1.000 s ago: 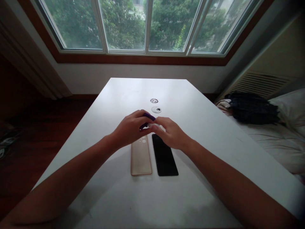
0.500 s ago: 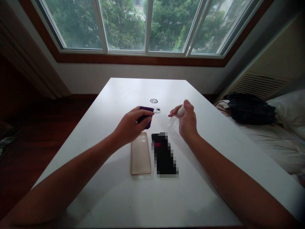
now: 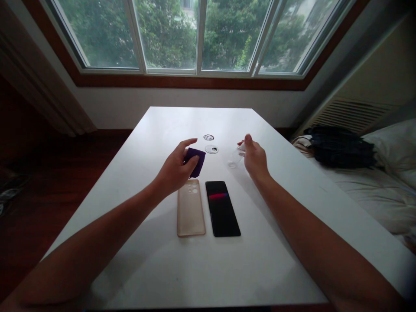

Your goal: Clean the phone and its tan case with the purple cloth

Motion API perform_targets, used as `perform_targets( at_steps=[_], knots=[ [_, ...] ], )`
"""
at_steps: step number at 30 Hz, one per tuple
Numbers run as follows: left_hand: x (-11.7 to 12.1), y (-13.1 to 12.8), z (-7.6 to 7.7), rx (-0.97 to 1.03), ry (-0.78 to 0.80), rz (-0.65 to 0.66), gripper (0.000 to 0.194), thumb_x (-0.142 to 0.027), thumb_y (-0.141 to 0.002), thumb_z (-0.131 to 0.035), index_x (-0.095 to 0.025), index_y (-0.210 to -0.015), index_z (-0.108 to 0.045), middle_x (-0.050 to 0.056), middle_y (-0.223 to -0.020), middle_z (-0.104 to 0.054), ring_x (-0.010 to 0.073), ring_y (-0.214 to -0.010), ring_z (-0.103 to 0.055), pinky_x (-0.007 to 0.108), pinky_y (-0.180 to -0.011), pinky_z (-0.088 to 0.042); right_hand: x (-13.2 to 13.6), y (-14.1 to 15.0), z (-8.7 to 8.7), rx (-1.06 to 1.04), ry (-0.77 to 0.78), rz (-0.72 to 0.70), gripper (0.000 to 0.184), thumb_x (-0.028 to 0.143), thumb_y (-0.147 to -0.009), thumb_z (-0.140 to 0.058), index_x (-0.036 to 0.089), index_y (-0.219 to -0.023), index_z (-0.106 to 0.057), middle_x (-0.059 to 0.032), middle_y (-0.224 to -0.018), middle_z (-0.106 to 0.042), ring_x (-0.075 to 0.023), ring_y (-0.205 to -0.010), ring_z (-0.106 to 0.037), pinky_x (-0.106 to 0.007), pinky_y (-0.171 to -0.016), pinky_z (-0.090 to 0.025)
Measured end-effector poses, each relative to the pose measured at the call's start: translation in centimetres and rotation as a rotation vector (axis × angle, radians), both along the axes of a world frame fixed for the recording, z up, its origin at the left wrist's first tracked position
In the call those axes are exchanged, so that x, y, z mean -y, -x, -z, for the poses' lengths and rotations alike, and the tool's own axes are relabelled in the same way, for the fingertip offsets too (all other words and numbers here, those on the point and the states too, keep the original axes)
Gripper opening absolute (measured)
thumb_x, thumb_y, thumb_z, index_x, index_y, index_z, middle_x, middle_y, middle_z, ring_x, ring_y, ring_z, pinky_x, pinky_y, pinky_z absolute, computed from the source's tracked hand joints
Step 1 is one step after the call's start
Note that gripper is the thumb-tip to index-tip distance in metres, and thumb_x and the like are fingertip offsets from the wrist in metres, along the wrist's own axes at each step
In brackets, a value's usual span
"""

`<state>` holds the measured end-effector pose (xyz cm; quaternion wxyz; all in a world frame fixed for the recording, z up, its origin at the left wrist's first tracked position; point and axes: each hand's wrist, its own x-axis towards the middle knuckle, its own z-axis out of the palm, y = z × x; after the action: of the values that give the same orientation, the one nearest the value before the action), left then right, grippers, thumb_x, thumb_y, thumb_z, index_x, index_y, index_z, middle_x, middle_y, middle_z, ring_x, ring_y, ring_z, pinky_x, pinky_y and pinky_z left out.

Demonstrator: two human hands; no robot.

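My left hand (image 3: 177, 167) grips a folded dark purple cloth (image 3: 196, 163), its thumb lying across the front and the forefinger raised off it. My right hand (image 3: 255, 159) is closed round a small clear spray bottle (image 3: 233, 161), which leans out to the left; the fingers hide much of it. Beneath the cloth, a translucent beige phone case (image 3: 191, 212) lies flat on the white table (image 3: 156, 268). Beside the case on its right rests a black phone (image 3: 224, 214), with a red streak across its upper part. Neither hand touches the phone or case.
Two flat round pieces with silvery rims, one farther back (image 3: 208, 137) and one nearer (image 3: 211, 149), lie beyond the phone. A window (image 3: 199, 39) is past the table's far edge. Dark clothing (image 3: 342, 147) lies on a bed (image 3: 354, 190) to the right.
My left forefinger has lifted off the cloth, and the cloth has turned and shifted slightly left. The spray bottle is tipped differently in my right hand; its white top is now mostly hidden.
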<state>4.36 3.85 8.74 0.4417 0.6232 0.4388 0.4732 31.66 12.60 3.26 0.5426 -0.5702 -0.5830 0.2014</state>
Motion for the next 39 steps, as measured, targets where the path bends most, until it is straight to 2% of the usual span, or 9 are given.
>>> perform_targets(
  at_steps=[11, 17, 20, 22, 25, 27, 29, 34, 39],
  knots=[
    [1.2, -1.3, -0.6, -0.006, 0.017, 0.039, 0.040, -0.027, -0.091, -0.065, -0.017, -0.129, -0.058, 0.009, -0.105, -0.072, 0.0195, -0.088, -0.071, 0.035, -0.072, -0.065, 1.2, 0.1, -1.2, 0.201, -0.080, 0.030, 0.059, 0.077, -0.093, -0.047, 0.022, -0.076, -0.059, 0.0001, -0.070, -0.057, -0.0189, -0.069, -0.052, -0.031, -0.068, -0.040],
    [1.4, -1.6, -0.8, 0.062, 0.012, 0.037, 0.022, -0.025, -0.088, -0.067, -0.015, -0.106, -0.058, 0.006, -0.092, -0.071, 0.0173, -0.080, -0.071, 0.036, -0.074, -0.063, 1.2, -0.1, -1.3, 0.189, -0.062, 0.067, 0.066, 0.078, -0.089, -0.054, 0.017, -0.111, -0.066, -0.0134, -0.110, -0.070, -0.0299, -0.105, -0.065, -0.046, -0.095, -0.050],
    [1.8, -1.4, -0.7, -0.055, -0.069, -0.035, 0.018, -0.027, -0.088, -0.069, -0.016, -0.102, -0.063, 0.006, -0.093, -0.071, 0.0156, -0.079, -0.068, 0.032, -0.071, -0.059, 2.8, 0.6, -3.8, 0.238, -0.241, 0.203, 0.074, 0.076, -0.087, -0.059, 0.017, -0.132, -0.057, -0.0205, -0.138, -0.058, -0.0373, -0.132, -0.053, -0.058, -0.110, -0.043],
    [2.1, -1.2, -0.5, -0.156, -0.130, -0.098, 0.017, -0.028, -0.087, -0.071, -0.017, -0.100, -0.067, 0.006, -0.094, -0.071, 0.0149, -0.078, -0.064, 0.030, -0.068, -0.056, 4.9, 1.7, -6.5, 0.251, -0.372, 0.214, 0.065, 0.070, -0.094, -0.054, 0.021, -0.137, -0.054, -0.0186, -0.143, -0.055, -0.0377, -0.136, -0.051, -0.062, -0.111, -0.042],
    [2.6, -1.0, 0.2, -0.057, -0.086, -0.040, 0.021, -0.031, -0.088, -0.070, -0.018, -0.104, -0.066, 0.004, -0.087, -0.069, 0.0143, -0.074, -0.064, 0.029, -0.066, -0.055, 8.9, 3.8, -10.1, 0.198, -0.475, 0.053, 0.047, 0.060, -0.103, -0.042, 0.028, -0.134, -0.056, -0.0134, -0.131, -0.065, -0.0327, -0.125, -0.062, -0.058, -0.104, -0.051],
    [3.0, -0.9, 0.8, 0.078, -0.036, 0.026, 0.023, -0.032, -0.089, -0.071, -0.017, -0.104, -0.063, 0.003, -0.086, -0.069, 0.0141, -0.074, -0.066, 0.030, -0.068, -0.056, 11.0, 5.3, -10.8, 0.165, -0.422, -0.149, 0.039, 0.055, -0.104, -0.044, 0.028, -0.127, -0.062, -0.0104, -0.119, -0.070, -0.0283, -0.114, -0.068, -0.052, -0.101, -0.055],
    [3.4, -0.8, 1.3, 0.167, -0.034, 0.053, 0.026, -0.033, -0.087, -0.074, -0.016, -0.102, -0.060, 0.003, -0.088, -0.069, 0.0141, -0.077, -0.067, 0.030, -0.072, -0.056, 12.1, 6.4, -9.7, 0.163, -0.300, -0.344, 0.036, 0.053, -0.100, -0.055, 0.027, -0.122, -0.065, -0.0087, -0.117, -0.072, -0.0262, -0.107, -0.071, -0.048, -0.097, -0.057],
    [4.3, -0.3, 2.5, 0.222, -0.022, 0.046, 0.031, -0.034, -0.084, -0.079, -0.016, -0.099, -0.060, 0.002, -0.089, -0.068, 0.0128, -0.079, -0.066, 0.028, -0.074, -0.056, 11.8, 7.6, -3.6, 0.076, 0.105, -0.602, 0.058, 0.053, -0.084, -0.077, 0.023, -0.131, -0.063, -0.0097, -0.119, -0.074, -0.0257, -0.103, -0.072, -0.045, -0.092, -0.058],
    [4.7, 0.3, 3.7, 0.179, -0.006, 0.070, 0.035, -0.041, -0.085, -0.078, -0.016, -0.105, -0.064, 0.005, -0.095, -0.072, 0.0159, -0.082, -0.068, 0.032, -0.077, -0.058, 12.1, 7.3, -1.1, -0.103, 0.185, -0.610, 0.036, 0.051, -0.088, -0.071, 0.021, -0.107, -0.074, -0.0043, -0.098, -0.077, -0.0224, -0.089, -0.071, -0.040, -0.086, -0.056]
  ],
)
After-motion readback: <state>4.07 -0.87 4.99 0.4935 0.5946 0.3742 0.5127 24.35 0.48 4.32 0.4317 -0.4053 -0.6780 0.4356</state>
